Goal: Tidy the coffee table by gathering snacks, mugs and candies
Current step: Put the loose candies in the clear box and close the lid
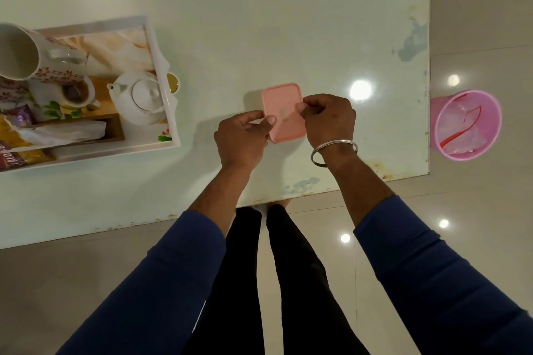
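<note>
Pink lidded box (pixel 284 112) is sitting on the coffee table (pixel 259 23), near its front edge. Left hand (pixel 242 138) and right hand (pixel 328 121) are each pinching opposite lid edges. Judgement: pressing evenly round the rim should seat the lid before moving it to the tray (pixel 161 72).

- Snack packet (pixel 17 153), dark maroon band, bottom-left corner of the tray (pixel 161 46): white caps, partly cut off by frame edge, reads approx. "ALOO B…" — rest not legible.
- Purple packet (pixel 21 117) in same tray: print too blurred to read.
- Pink lid (pixel 284 112): faint mark at centre, not readable.
</note>
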